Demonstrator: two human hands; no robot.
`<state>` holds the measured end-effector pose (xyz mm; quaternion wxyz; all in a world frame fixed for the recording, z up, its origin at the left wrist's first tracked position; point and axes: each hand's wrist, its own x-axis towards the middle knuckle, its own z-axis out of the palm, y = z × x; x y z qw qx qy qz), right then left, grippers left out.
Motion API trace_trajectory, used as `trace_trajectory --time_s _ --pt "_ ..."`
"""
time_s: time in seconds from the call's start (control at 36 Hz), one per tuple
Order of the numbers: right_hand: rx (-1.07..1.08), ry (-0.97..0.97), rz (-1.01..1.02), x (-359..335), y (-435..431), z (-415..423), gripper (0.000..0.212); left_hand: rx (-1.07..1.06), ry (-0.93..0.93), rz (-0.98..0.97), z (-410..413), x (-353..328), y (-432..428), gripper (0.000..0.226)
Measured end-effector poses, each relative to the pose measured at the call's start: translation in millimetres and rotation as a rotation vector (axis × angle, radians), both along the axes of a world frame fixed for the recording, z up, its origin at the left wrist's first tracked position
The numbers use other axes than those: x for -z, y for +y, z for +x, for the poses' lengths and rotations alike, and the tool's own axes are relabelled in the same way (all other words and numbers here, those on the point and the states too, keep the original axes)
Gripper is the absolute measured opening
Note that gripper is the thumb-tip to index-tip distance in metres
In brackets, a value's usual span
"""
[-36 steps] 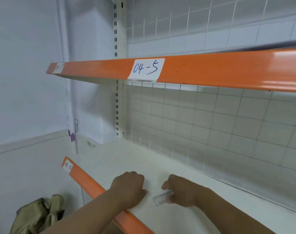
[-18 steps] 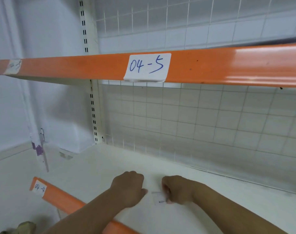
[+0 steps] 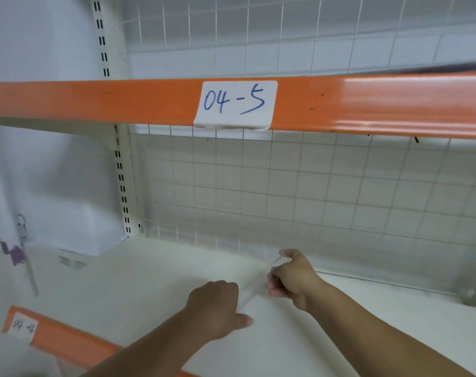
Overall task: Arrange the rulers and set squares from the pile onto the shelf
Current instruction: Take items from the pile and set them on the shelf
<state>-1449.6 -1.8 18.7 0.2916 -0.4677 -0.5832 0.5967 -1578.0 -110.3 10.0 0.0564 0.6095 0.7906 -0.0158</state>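
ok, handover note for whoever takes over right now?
Right hand: pinches the far end of a blurred clear plastic ruler.
Left hand: fingers curled at the ruler's near end; its grip is hidden.
Ruler: low over the white shelf board with the orange 04-4 edge, angled toward the wire grid back; touching or not, can't tell.
Done: this ruler has been brought to the shelf.
Left: set it flat and release. The pile is out of view, so the remainder is unknown.

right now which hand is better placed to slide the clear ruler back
Probably right: the right hand pinches the clear ruler at its far end, nearest the wire grid; the left hand sits nearer the front.
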Motion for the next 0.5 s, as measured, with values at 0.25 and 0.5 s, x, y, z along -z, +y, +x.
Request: trace_trajectory --time_s 0.25,0.5 --pt "-0.027 -0.543 0.476 7.8 -1.4 14.2 0.064 -0.010 0.104 0.026 -9.0 1.0 1.6 0.028" --pt "-0.592 -1.015 1.255 9.7 -20.7 22.0 0.032 0.042 0.079 -0.018 -6.2 -1.8 6.6 0.037"
